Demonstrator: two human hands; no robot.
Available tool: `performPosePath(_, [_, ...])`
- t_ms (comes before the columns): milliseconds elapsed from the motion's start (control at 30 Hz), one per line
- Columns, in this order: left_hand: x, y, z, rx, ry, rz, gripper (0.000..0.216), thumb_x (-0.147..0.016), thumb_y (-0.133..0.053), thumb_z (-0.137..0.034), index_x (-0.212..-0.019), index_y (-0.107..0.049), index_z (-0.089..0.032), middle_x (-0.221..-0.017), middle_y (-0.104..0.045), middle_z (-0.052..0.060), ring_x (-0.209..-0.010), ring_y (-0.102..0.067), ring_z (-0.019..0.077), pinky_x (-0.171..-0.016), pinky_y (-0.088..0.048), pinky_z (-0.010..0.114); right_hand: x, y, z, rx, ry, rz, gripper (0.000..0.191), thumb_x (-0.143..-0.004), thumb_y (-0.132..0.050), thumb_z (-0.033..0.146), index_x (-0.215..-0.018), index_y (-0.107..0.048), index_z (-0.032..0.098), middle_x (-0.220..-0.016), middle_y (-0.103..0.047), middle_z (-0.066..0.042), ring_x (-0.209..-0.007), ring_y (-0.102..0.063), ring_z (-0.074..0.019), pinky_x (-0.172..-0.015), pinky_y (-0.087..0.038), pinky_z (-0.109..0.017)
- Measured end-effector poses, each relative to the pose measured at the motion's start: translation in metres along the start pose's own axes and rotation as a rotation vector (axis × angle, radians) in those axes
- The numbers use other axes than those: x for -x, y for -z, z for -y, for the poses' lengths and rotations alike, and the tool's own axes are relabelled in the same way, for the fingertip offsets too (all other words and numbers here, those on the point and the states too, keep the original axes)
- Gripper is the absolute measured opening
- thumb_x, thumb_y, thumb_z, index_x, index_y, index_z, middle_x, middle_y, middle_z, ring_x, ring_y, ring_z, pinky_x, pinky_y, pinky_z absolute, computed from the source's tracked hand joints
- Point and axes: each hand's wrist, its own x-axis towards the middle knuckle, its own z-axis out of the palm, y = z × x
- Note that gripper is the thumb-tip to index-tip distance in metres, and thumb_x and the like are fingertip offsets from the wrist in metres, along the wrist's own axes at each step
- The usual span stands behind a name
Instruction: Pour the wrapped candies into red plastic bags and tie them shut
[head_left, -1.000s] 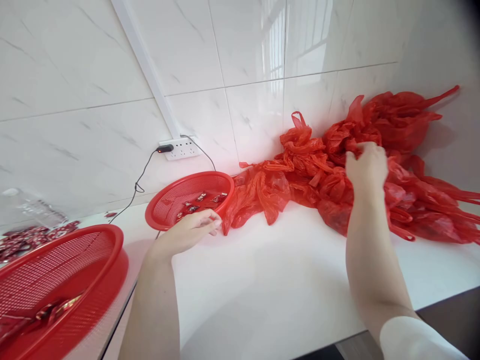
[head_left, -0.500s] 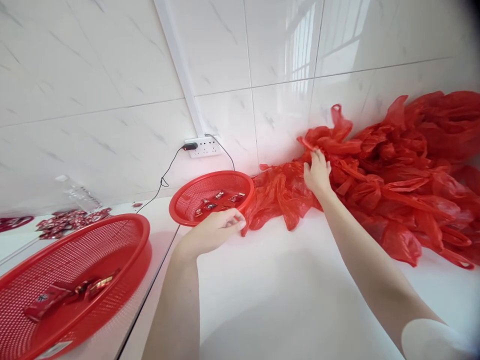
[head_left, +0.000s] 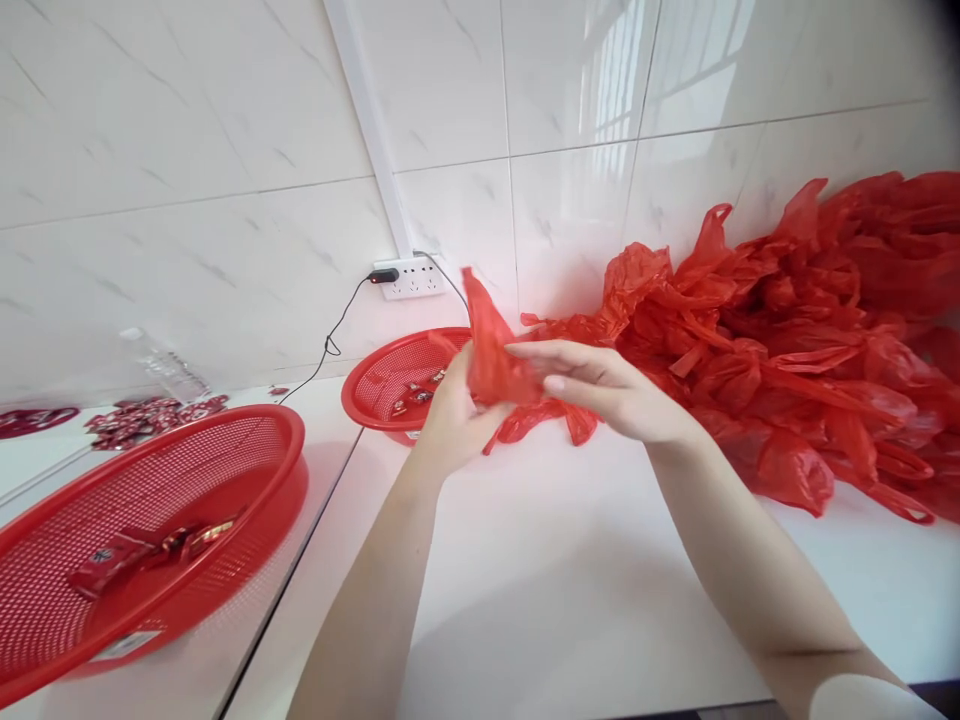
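Note:
A crumpled red plastic bag (head_left: 491, 350) is up in front of me between my two hands, above the white tabletop. My left hand (head_left: 454, 415) is closed around its left side, the thumb across its lower edge. On its right side, my right hand (head_left: 600, 385) has the bag's edge between thumb and fingers; the fingers are rather straight and slightly blurred. Just behind my left hand stands a small red mesh basket (head_left: 367, 400) with several small wrapped packets (head_left: 411, 397) in it, partly hidden by that hand.
A heap of red plastic bags (head_left: 787, 350) lies along the wall on the right. At the left stands a large red basket (head_left: 289, 450) holding a few wrapped packets (head_left: 120, 560). Behind it are a clear bottle (head_left: 165, 365) and more packets (head_left: 127, 422). A power strip (head_left: 412, 278) hangs on the wall.
My right hand has come left from the heap with a red plastic bag. My left hand has risen slightly, moved right and closed on the bag.

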Motion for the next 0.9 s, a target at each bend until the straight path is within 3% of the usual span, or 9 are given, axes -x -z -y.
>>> performPosePath(167, [-0.008,0.008,0.006,0.210,0.184,0.012,0.033,-0.085,-0.058,-0.042,-0.105,-0.067,-0.017,-0.101,-0.070,0.008,-0.093,-0.065,0.0248,-0.076,-0.055,0.036,0.001,-0.009,-0.008,0.465,0.087,-0.171,0.054,-0.089,-0.058,0.036,-0.140,-0.044,0.029,-0.142,-0.050,-0.006,-0.131,-0.046,-0.0264,-0.108,-0.039,-0.048])
performPosePath(233, [-0.009,0.014,0.007,0.215,0.219,0.020,0.031,-0.083,-0.059,-0.042,-0.096,-0.068,-0.016,-0.086,-0.069,0.006,-0.079,-0.065,0.0209,-0.065,-0.053,0.031,-0.001,-0.006,-0.018,0.545,0.024,-0.101,0.057,-0.083,-0.064,0.034,-0.136,-0.047,0.027,-0.134,-0.057,-0.007,-0.124,-0.052,-0.0275,-0.104,-0.040,-0.047])
performPosePath(300, [-0.009,0.022,0.007,0.136,0.221,0.001,0.027,-0.080,-0.062,-0.041,-0.086,-0.067,-0.015,-0.074,-0.065,0.003,-0.069,-0.062,0.0178,-0.061,-0.049,0.028,-0.002,0.001,-0.026,0.532,-0.078,0.022,0.037,-0.083,-0.062,0.032,-0.119,-0.058,0.024,-0.112,-0.067,-0.005,-0.102,-0.062,-0.0245,-0.089,-0.048,-0.040])
performPosePath(433, [-0.006,0.046,0.005,-0.126,0.165,-0.081,0.026,-0.079,-0.060,-0.040,-0.075,-0.067,-0.015,-0.078,-0.067,0.003,-0.078,-0.062,0.0209,-0.069,-0.049,0.030,0.000,0.023,-0.038,0.629,-0.212,0.051,0.003,-0.077,-0.057,0.023,-0.077,-0.056,0.020,-0.075,-0.062,0.001,-0.067,-0.055,-0.0154,-0.060,-0.042,-0.027])
performPosePath(533, [-0.002,0.060,0.000,-0.253,0.098,-0.044,0.023,-0.078,-0.059,-0.036,-0.069,-0.067,-0.017,-0.092,-0.069,0.005,-0.090,-0.062,0.0231,-0.078,-0.049,0.031,0.004,0.040,-0.047,0.714,-0.297,0.008,0.008,-0.069,-0.055,0.017,-0.067,-0.049,0.020,-0.067,-0.056,0.003,-0.062,-0.049,-0.0126,-0.056,-0.037,-0.025])
performPosePath(633, [0.003,0.056,-0.005,-0.096,0.048,0.209,0.024,-0.079,-0.057,-0.036,-0.070,-0.068,-0.017,-0.085,-0.069,0.006,-0.082,-0.064,0.0229,-0.078,-0.051,0.034,0.005,0.044,-0.058,0.695,-0.443,0.050,0.005,-0.068,-0.056,0.016,-0.067,-0.053,0.020,-0.067,-0.060,0.002,-0.060,-0.053,-0.0133,-0.052,-0.038,-0.024])
performPosePath(767, [0.007,0.018,-0.013,0.065,0.103,0.775,0.027,-0.077,-0.053,-0.029,-0.093,-0.071,-0.017,-0.097,-0.071,0.008,-0.095,-0.064,0.0265,-0.084,-0.052,0.038,0.002,0.033,-0.065,0.543,-0.503,0.079,0.012,-0.076,-0.048,0.016,-0.074,-0.060,0.019,-0.066,-0.066,-0.001,-0.057,-0.061,-0.0159,-0.053,-0.046,-0.026])
performPosePath(833, [0.008,-0.003,-0.015,0.023,0.037,0.882,0.037,-0.076,-0.045,-0.019,-0.103,-0.070,-0.020,-0.112,-0.069,0.005,-0.110,-0.059,0.0244,-0.096,-0.047,0.036,0.000,0.028,-0.066,0.423,-0.398,0.197,0.018,-0.079,-0.052,0.018,-0.090,-0.066,0.020,-0.088,-0.073,-0.002,-0.079,-0.068,-0.0193,-0.067,-0.052,-0.027])
performPosePath(900, [0.009,-0.019,-0.013,-0.114,-0.006,0.845,0.042,-0.077,-0.039,-0.014,-0.103,-0.070,-0.024,-0.121,-0.066,0.002,-0.116,-0.056,0.0221,-0.101,-0.043,0.034,0.000,0.026,-0.066,0.412,-0.376,0.268,0.033,-0.079,-0.055,0.019,-0.111,-0.066,0.023,-0.113,-0.070,-0.003,-0.100,-0.066,-0.0223,-0.080,-0.052,-0.029])
